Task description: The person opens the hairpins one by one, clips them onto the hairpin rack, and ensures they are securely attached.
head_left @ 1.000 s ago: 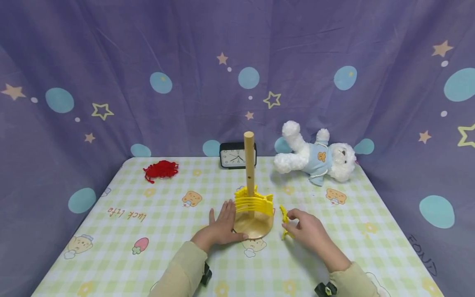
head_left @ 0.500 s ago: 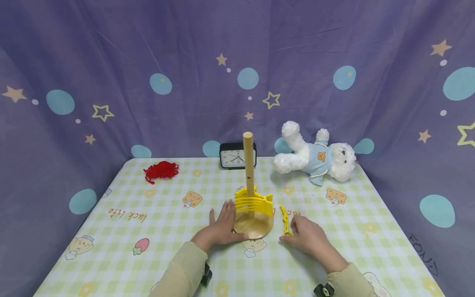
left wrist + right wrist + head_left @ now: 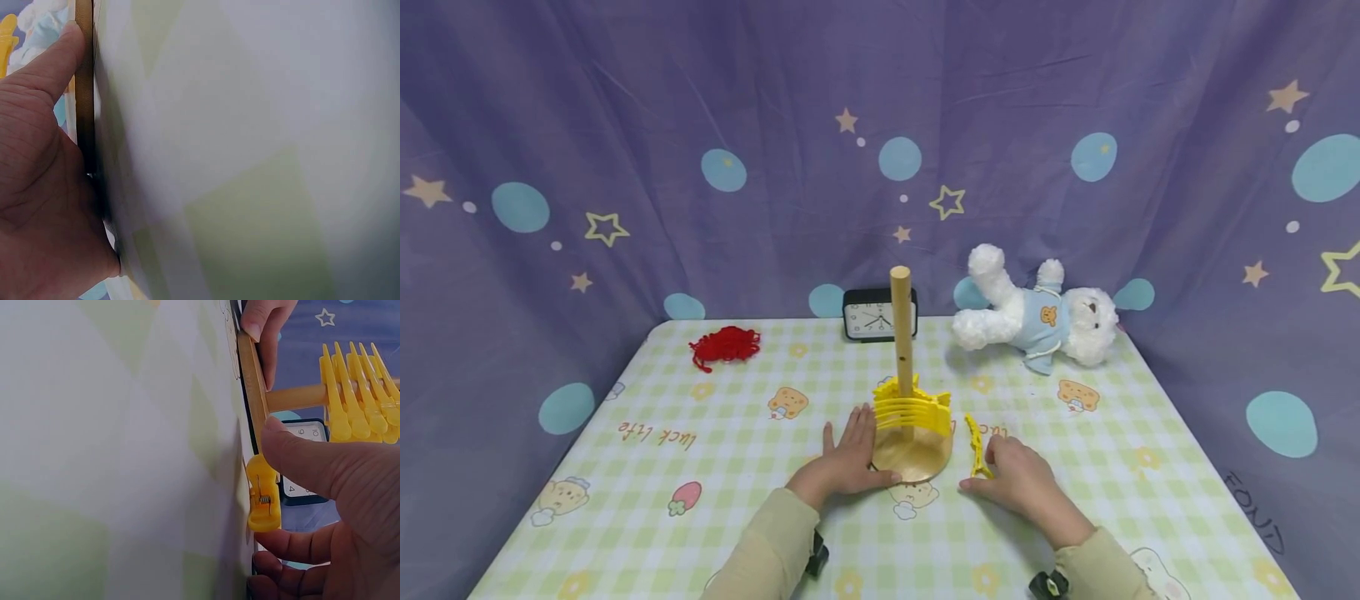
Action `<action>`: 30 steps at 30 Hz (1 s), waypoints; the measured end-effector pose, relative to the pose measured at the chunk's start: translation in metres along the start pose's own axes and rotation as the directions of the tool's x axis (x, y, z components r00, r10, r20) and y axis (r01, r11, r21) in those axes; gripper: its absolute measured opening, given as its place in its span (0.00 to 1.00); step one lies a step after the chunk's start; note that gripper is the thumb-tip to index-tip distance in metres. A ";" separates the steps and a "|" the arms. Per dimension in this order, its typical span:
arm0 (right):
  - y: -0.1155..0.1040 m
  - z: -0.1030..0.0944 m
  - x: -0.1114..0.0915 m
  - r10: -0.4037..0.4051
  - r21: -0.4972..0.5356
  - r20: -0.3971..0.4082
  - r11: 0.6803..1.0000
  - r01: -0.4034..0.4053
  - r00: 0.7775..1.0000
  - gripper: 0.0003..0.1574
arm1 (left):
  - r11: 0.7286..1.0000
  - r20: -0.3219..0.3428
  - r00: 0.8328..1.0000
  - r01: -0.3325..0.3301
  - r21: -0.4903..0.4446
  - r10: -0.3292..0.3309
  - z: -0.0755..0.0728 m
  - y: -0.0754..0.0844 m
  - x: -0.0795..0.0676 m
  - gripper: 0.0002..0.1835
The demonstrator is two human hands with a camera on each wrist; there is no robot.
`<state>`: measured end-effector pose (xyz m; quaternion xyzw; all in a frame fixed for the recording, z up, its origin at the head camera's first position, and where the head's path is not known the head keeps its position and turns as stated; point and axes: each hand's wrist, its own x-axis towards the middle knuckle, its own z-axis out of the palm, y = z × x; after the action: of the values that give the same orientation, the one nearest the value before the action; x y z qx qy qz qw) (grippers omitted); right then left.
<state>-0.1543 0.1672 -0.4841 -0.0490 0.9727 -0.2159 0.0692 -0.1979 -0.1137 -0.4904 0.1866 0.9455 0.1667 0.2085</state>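
Observation:
In the head view my left hand point(image 3: 844, 458) rests against the left side of a round wooden base point(image 3: 917, 461), fingers straight, thumb along its near edge. From the base rises a wooden post point(image 3: 902, 333). Several yellow alligator hair clips point(image 3: 917, 412) sit around the post's lower part. A loose yellow hair clip point(image 3: 976, 446) lies on the table right of the base. My right hand point(image 3: 1018, 475) is at its near end, thumb and fingers spread on either side. In the right wrist view a spring shows in that clip point(image 3: 264, 500), between my thumb point(image 3: 306, 456) and fingertips.
A black clock point(image 3: 868, 315) stands behind the post. A white plush bear point(image 3: 1045, 321) in a blue top lies at the back right, and a heap of red yarn point(image 3: 726, 346) at the back left. A purple curtain point(image 3: 790, 100) hangs behind the checked tablecloth point(image 3: 737, 467).
My right hand has slid toward the near end of the loose clip, and its thumb has moved away from the fingers. My left hand has stayed on the base.

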 end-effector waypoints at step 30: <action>0.001 0.003 0.002 0.059 0.017 -0.026 0.998 -0.058 0.998 0.26 | 1.000 -0.008 1.000 -0.013 -0.013 0.013 0.002 -0.001 0.000 0.60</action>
<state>-0.1556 0.1661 -0.4877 -0.0173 0.9728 -0.2221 0.0632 -0.1976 -0.1140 -0.4925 0.1908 0.9440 0.1748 0.2049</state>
